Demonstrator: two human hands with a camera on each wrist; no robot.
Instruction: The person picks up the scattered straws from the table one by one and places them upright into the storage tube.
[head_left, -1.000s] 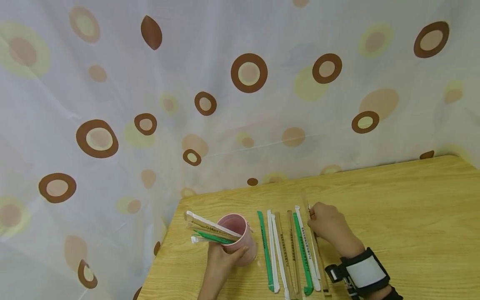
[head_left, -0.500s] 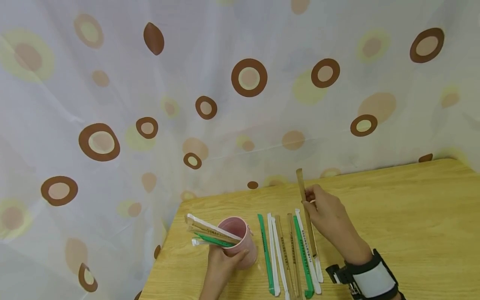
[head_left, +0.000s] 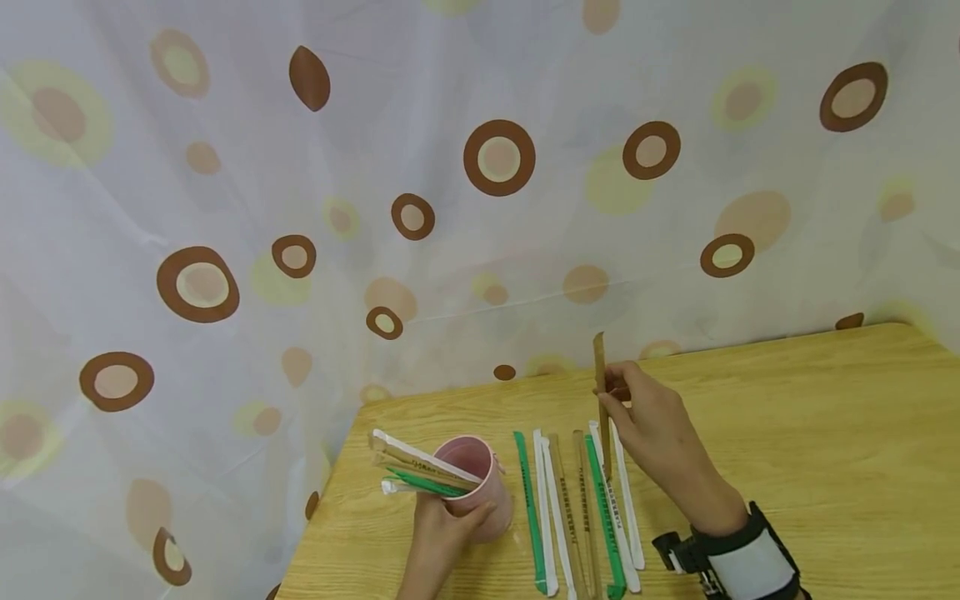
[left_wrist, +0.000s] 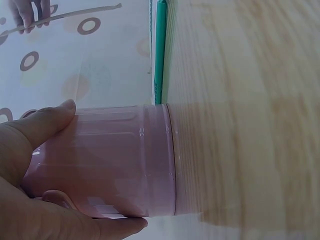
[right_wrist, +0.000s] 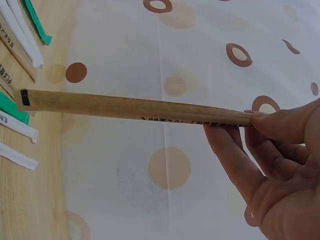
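My left hand (head_left: 441,537) grips a pink cup (left_wrist: 110,160) that stands on the table, thumb on one side and fingers on the other. Several wrapped straws (head_left: 427,460), white, brown and green, lean out over the cup's left rim. Raised above the table, my right hand (head_left: 656,429) pinches a brown paper-wrapped straw (right_wrist: 125,106) between thumb and fingertips. That straw stands nearly upright in the head view, with dark print along its wrapper. Beneath it and to the left, a row of wrapped straws lies side by side, from a green straw (head_left: 530,508) to a white straw (head_left: 628,500).
The wooden table (head_left: 810,450) stretches away to the right of the row. Behind and to the left hangs a pale sheet (head_left: 337,125) printed with brown rings and dots. A strapped camera band (head_left: 750,554) circles my right wrist.
My right hand has lifted the brown straw off the right end of the row and brought it slightly left, more upright. The left hand and cup have stayed in place.
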